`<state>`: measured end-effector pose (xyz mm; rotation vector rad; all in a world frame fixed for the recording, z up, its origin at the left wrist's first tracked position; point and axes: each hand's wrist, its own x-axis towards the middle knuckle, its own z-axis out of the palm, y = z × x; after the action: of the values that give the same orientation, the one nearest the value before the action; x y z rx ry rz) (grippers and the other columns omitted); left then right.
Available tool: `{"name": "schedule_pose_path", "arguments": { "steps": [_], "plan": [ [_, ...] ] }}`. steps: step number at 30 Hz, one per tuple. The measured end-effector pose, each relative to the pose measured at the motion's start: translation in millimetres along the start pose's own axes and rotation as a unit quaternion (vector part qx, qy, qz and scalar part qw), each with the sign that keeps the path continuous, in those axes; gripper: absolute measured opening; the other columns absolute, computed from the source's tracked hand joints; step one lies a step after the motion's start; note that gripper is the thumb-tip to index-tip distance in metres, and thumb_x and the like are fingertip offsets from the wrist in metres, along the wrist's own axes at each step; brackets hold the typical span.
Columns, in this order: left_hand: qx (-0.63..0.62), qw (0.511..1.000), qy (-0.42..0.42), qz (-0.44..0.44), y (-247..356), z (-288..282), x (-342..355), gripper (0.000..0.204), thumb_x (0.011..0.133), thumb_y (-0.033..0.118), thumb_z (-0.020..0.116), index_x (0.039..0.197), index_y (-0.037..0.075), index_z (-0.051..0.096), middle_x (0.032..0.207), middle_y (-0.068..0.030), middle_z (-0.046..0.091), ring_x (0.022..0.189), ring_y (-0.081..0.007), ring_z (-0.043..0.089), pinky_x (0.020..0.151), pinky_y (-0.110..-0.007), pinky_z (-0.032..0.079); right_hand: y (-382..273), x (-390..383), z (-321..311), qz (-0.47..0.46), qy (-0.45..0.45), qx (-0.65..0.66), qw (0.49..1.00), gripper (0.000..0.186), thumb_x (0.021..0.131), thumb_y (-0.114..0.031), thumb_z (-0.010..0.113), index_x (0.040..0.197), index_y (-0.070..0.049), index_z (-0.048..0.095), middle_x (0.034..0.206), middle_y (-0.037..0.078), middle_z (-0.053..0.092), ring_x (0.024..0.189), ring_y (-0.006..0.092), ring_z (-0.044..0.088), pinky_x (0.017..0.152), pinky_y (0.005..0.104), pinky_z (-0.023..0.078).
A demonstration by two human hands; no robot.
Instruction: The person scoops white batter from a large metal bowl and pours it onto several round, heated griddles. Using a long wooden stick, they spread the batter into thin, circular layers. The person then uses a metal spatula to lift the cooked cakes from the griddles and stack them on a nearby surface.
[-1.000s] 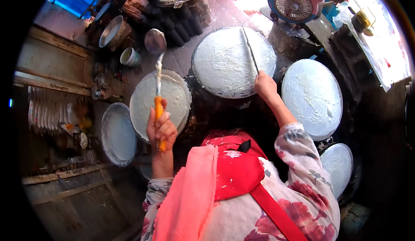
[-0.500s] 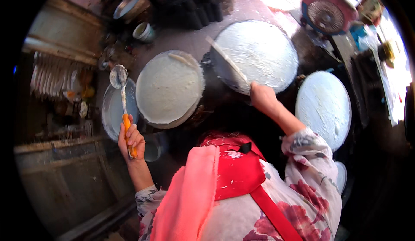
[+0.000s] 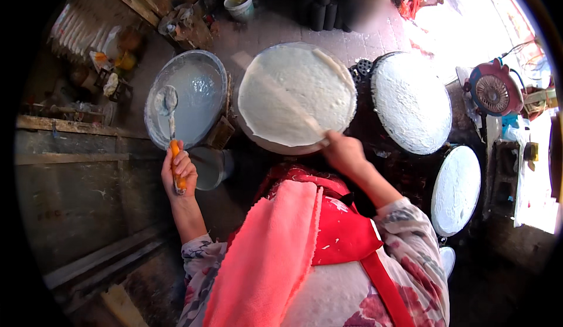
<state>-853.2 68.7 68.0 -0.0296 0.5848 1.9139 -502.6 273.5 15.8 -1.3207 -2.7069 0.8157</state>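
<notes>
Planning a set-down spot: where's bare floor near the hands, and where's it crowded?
Bare: floor beyond the central disc, between the pale bucket and the dark cylinders. Crowded: the basin, under the ladle in the left hand; the central disc, crossed by the blurred stick in the right hand.

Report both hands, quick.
Left hand: closed, holding an orange-handled ladle.
Right hand: closed, holding one end of a long flat stick, which is blurred.

The ladle handle (image 3: 175, 149) in the left hand (image 3: 184, 171) is orange; the sheet (image 3: 314, 89) beyond the right hand (image 3: 346, 152), cream; that arm's sleeve (image 3: 407, 233), white with red-and-grey flowers.
</notes>
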Motion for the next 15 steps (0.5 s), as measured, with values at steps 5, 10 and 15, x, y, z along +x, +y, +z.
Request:
{"name": "schedule_pose_path", "arguments": {
  "steps": [5, 10, 15],
  "plan": [
    [0.005, 1.0, 0.023, -0.002, 57.3, -40.7, 7.0, 0.035, 0.098, 0.023, 0.04, 0.117, -0.007, 0.047, 0.067, -0.0001, 0.043, 0.047, -0.0052, 0.042, 0.043, -0.019, 0.039, -76.3, 57.5, 56.1, -0.137, -0.051, -0.088, 0.985, 0.017, 0.083, -0.019, 0.053, 0.091, -0.005, 0.056, 0.083, 0.015, 0.059, 0.074, 0.0343, 0.062, 0.067, 0.0426, 0.051],
    [0.03, 0.997, 0.067, -0.008, 120.1, -77.6, 17.0, 0.035, 0.098, 0.023, 0.04, 0.117, -0.006, 0.048, 0.067, 0.0, 0.043, 0.047, -0.0056, 0.042, 0.042, -0.019, 0.039, -76.7, 81.9, 66.2, -0.191, 0.025, -0.071, 0.979, 0.018, 0.081, -0.023, 0.055, 0.085, -0.006, 0.058, 0.078, 0.013, 0.057, 0.068, 0.0338, 0.061, 0.064, 0.0429, 0.05],
    [0.095, 0.993, 0.064, -0.042, 144.6, -60.2, 59.4, 0.034, 0.099, 0.023, 0.038, 0.118, -0.004, 0.048, 0.067, -0.0002, 0.042, 0.046, -0.0064, 0.041, 0.04, -0.02, 0.039, -68.8, 73.2, 39.3, 0.019, 0.213, 0.081, 0.974, 0.019, 0.082, -0.022, 0.06, 0.078, -0.003, 0.056, 0.073, 0.018, 0.057, 0.069, 0.037, 0.059, 0.061, 0.0435, 0.047]
  ]
}}
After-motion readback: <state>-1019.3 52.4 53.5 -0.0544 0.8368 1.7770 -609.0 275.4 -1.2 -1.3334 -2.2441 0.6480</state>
